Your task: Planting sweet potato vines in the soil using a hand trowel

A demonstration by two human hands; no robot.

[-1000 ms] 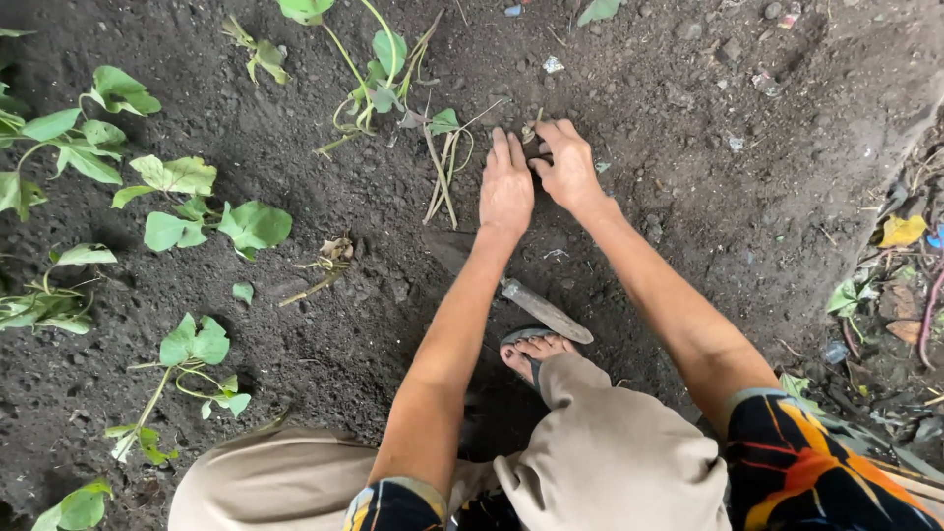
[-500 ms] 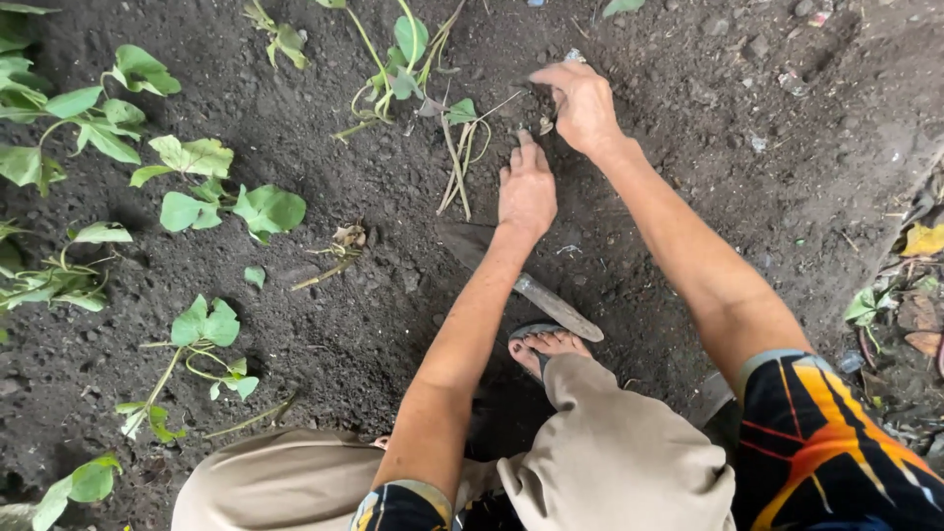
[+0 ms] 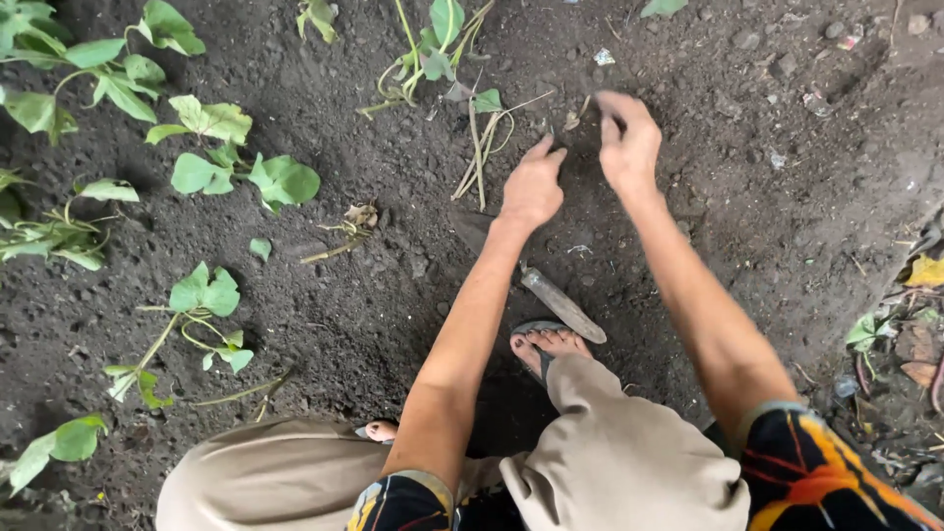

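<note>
Two hands work the soil at arm's reach. The left hand rests knuckles-up on the ground with fingers loosely extended and empty, its fingertips near a bundle of bare stems lying flat on the bed. The right hand hovers just beyond it, blurred, fingers curled downward over the earth; whether it pinches anything I cannot tell. A small dry scrap lies between the stems and that hand.

Judging by the leafy cuttings already set across the bed to the left, the step looks like opening or firming a spot for the next stem. To do it well, keep the loosened patch narrow and close beside the stems, so the left hand can lift one without a stretch — and press soil around a stem rather than on its leaves.

A knife lies on the ground under the left forearm, just ahead of the sandalled foot; elbows and toes should stay off it.
</note>
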